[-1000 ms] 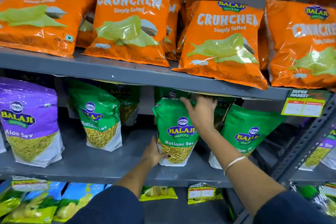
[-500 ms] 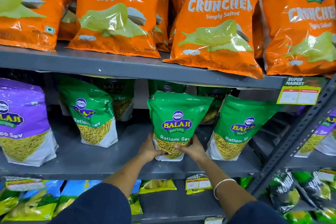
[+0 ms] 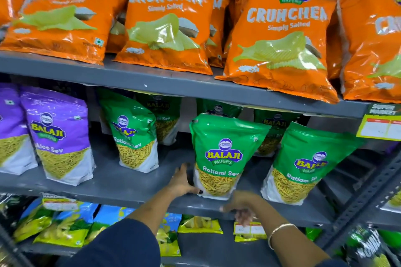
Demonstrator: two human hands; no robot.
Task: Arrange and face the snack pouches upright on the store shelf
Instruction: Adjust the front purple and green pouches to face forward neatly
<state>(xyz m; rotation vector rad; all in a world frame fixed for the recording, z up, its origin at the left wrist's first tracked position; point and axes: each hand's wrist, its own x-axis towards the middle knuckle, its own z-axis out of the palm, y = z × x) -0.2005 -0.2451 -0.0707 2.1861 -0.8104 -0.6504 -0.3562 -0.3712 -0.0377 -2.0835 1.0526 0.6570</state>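
A green Ratlami Sev pouch (image 3: 223, 151) stands upright, facing front, at the middle of the grey shelf (image 3: 130, 188). My left hand (image 3: 184, 182) rests against its lower left corner, fingers spread, thumb on the front. My right hand (image 3: 240, 207) is blurred, off the pouch, just below and in front of the shelf edge, holding nothing. Another green pouch (image 3: 134, 136) stands to the left, turned slightly. A third green pouch (image 3: 308, 162) leans to the right. More green pouches stand behind them.
Purple Aloo Sev pouches (image 3: 58, 136) stand at the shelf's left end. Orange Crunchem bags (image 3: 169, 19) fill the shelf above, and a price tag (image 3: 379, 123) hangs at its right. Yellow and blue packs (image 3: 65, 230) lie on the shelf below. A perforated steel post (image 3: 368, 197) bounds the right.
My right hand has come off the middle pouch's bottom and dropped below the shelf edge. My left hand stays at the lower left corner. The view has shifted left.
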